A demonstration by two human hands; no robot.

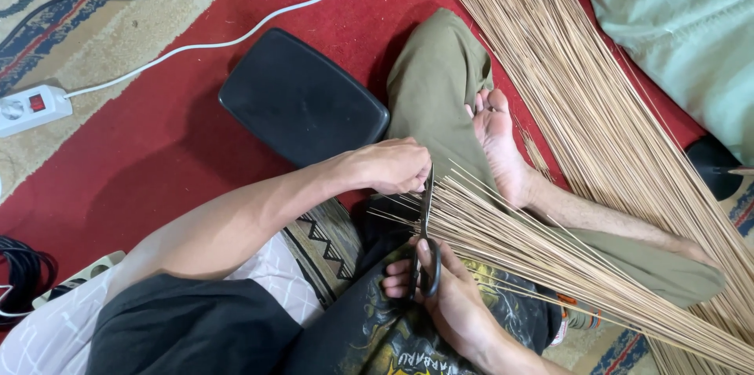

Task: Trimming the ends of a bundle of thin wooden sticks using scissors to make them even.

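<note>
Beside the hands (pixel 408 218), black pad (pixel 302 100), stick pile (pixel 565 69).

We sit on the carpet (pixel 157 147), a bundle of sticks (pixel 550 257) across our lap, scissors (pixel 426 241) at its ends. A flat cushion (pixel 302 96) lies ahead; a power strip (pixel 31 108) sits near the carpet's left edge.

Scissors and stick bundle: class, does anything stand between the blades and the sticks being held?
Nothing visible does. The scissors, worked by the right hand, already meet the ends of the stick bundle. The left hand grips those ends right beside the blades, so its fingers lie close to the cut.
</note>
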